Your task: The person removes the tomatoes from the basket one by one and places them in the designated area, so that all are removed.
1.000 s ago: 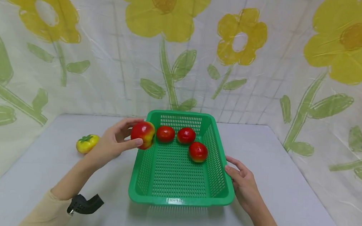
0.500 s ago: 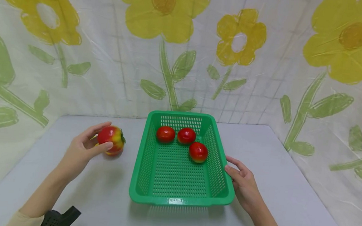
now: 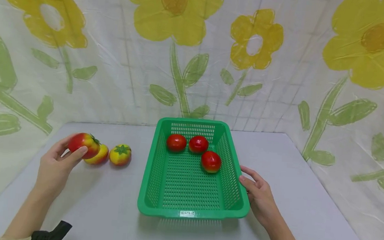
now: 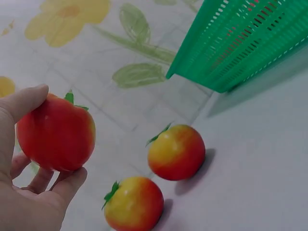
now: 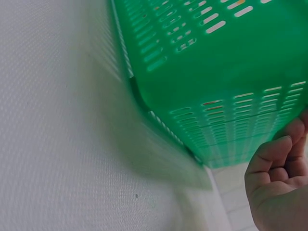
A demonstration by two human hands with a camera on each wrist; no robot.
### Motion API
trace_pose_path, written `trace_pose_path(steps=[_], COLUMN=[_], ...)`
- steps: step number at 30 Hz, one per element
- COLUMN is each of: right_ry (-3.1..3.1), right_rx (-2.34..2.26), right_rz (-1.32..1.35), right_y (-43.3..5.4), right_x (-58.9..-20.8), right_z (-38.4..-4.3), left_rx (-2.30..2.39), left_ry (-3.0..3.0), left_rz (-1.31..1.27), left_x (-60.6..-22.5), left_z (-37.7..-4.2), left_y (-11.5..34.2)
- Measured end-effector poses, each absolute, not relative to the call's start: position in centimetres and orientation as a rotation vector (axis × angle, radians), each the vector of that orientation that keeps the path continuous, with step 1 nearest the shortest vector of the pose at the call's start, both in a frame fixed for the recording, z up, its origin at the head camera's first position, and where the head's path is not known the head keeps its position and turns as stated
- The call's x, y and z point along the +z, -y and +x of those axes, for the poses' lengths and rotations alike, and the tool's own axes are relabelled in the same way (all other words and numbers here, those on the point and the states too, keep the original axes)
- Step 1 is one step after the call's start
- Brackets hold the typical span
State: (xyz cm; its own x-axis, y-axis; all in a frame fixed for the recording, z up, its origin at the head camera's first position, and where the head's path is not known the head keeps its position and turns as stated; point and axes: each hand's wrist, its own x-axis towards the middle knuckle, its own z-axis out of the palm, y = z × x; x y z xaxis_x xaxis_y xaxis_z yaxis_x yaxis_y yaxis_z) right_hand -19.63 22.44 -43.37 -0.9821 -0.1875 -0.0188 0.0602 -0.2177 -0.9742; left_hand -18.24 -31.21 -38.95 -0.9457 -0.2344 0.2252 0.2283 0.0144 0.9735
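Note:
My left hand point(image 3: 54, 165) holds a red tomato point(image 3: 81, 143) at the left of the table, its green leafy top pointing right. In the left wrist view, the thumb lies on top of this tomato and the fingertips are beneath it. Two yellow-and-red tomatoes sit on the table just right of the hand: a nearer-to-hand tomato point(image 3: 99, 157), partly covered by the held one, and another tomato point(image 3: 120, 155). My right hand point(image 3: 259, 196) grips the right rim of a green plastic basket point(image 3: 216, 214), thumb on the rim; in the right wrist view its fingers are partly cut off.
Inside the basket, toward its back, lie three red tomatoes, a left tomato point(image 3: 176, 143), a middle tomato point(image 3: 198, 144) and a right tomato point(image 3: 210, 162). A white table point(image 3: 115, 212) runs back to a flower-printed curtain point(image 3: 114, 71).
My left hand has carried its tomato left, from beside the basket's left rim across the table, uncovering the two tomatoes there. The right hand and basket have stayed in place.

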Motion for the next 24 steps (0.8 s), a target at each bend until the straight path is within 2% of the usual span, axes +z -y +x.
trace_pose_path(steps=[11,24], right_ry=[-1.863,-1.875], right_rx=[-2.329,-2.325], right_rz=[-0.144,-0.135], right_y=[-22.4,-22.4], right_x=[-43.3,-43.4], right_z=[-19.6,-19.7], left_rx=[-2.059,-1.619], left_ry=[1.826,2.263], left_rz=[0.345,0.599], left_x=[-40.6,-42.2], left_z=[-17.9,-19.1], left_y=[34.9,37.2])
